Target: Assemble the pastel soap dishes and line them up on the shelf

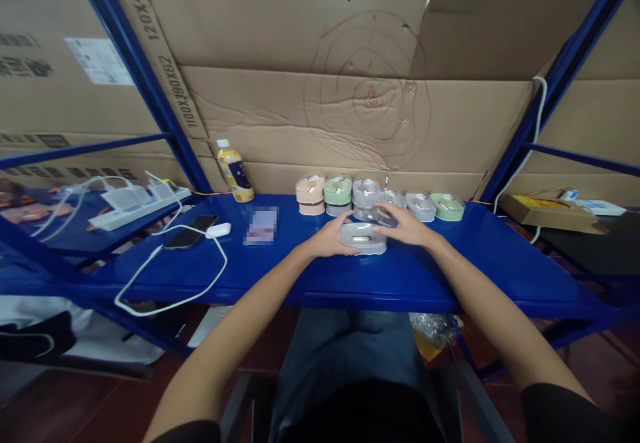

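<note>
In front of me on the blue table sits a small grey lidded-type box (364, 244) with rounded corners and a light mark on its front. My left hand (330, 238) grips its left side, fingers closed around the edge. Over the box's back right part, my right hand (407, 227) holds a clear plastic lid (374, 216), which looks tilted. The fingers hide part of the lid, and I cannot tell whether it touches the box. Just behind stand similar boxes: a peach stack (311, 196), a green stack (338, 194) and a grey one (366, 193).
Farther right along the back are a grey box (420, 208) and a green box (447, 208). On the left lie a phone (193, 232), a white cable (223, 264) and a blurred card (262, 226). A yellow bottle (235, 172) stands against the cardboard wall (260, 110).
</note>
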Tool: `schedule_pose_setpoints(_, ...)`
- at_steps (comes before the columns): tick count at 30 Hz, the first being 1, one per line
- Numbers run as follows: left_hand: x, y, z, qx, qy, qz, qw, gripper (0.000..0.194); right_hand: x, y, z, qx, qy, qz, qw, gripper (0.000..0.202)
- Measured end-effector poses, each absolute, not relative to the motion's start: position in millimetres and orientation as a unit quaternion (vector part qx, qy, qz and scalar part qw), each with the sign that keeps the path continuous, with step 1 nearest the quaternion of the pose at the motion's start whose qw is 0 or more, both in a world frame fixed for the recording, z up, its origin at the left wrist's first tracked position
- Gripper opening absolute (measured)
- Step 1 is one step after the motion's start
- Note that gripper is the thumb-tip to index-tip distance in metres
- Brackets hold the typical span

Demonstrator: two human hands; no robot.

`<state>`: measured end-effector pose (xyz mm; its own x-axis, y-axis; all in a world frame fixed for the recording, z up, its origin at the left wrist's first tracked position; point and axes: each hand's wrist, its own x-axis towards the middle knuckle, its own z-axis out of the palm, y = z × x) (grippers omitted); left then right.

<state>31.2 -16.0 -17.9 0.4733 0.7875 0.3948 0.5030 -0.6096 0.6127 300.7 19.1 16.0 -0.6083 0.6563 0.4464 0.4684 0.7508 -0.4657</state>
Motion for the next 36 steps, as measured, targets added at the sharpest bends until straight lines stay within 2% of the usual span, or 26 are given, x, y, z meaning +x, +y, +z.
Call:
schedule_pose_setpoints(3, 34.0, -21.1, -15.1, 0.859, 0.37, 0.307, 0.176, 0.06, 320.4, 29.2, 22.1, -0.4, -0.829, 0.151, 0.361, 0.064)
schedule_pose_setpoints(5, 36.0, -24.2, -13.4, 0.867, 0.367, 0.295, 0.161, 0.04, 326.5, 33.8, 22.8, -0.438, -0.802, 0.148, 0.379, 0.064)
schedule_pose_setpoints(9, 34.6, -22.5, -11.1, 0.85, 0.383, 0.324, 0.161, 0.042, 325.7, 36.9, 20.3, -0.445, -0.796, 0.148, 0.382, 0.064)
schedule_pose_setpoints(16, 18.8, -8.5, -6.3, 0.749, 0.46, 0.46, 0.126, 0.055, 326.5, 36.0, 21.9, -0.438, -0.796, 0.141, 0.393, 0.06)
schedule_pose_setpoints(23, 32.6, -24.1, -8.8, 0.836, 0.404, 0.347, 0.134, 0.041, 323.7, 32.6, 20.7, -0.343, -0.849, 0.15, 0.372, 0.067)
schedule_pose_setpoints(25, 37.0, -26.2, -11.4, 0.844, 0.394, 0.336, 0.138, 0.049, 318.8, 29.5, 19.2, -0.305, -0.871, 0.154, 0.354, 0.07)
schedule_pose_setpoints(31, 41.4, -17.0, -24.6, 0.817, 0.41, 0.361, 0.184, 0.104, 299.6, 21.3, 16.6, -0.229, -0.913, 0.148, 0.302, 0.081)
schedule_pose_setpoints(36, 43.2, -12.4, -31.4, 0.797, 0.401, 0.375, 0.252, 0.123, 289.1, 23.7, 10.2, -0.215, -0.928, 0.147, 0.265, 0.088)
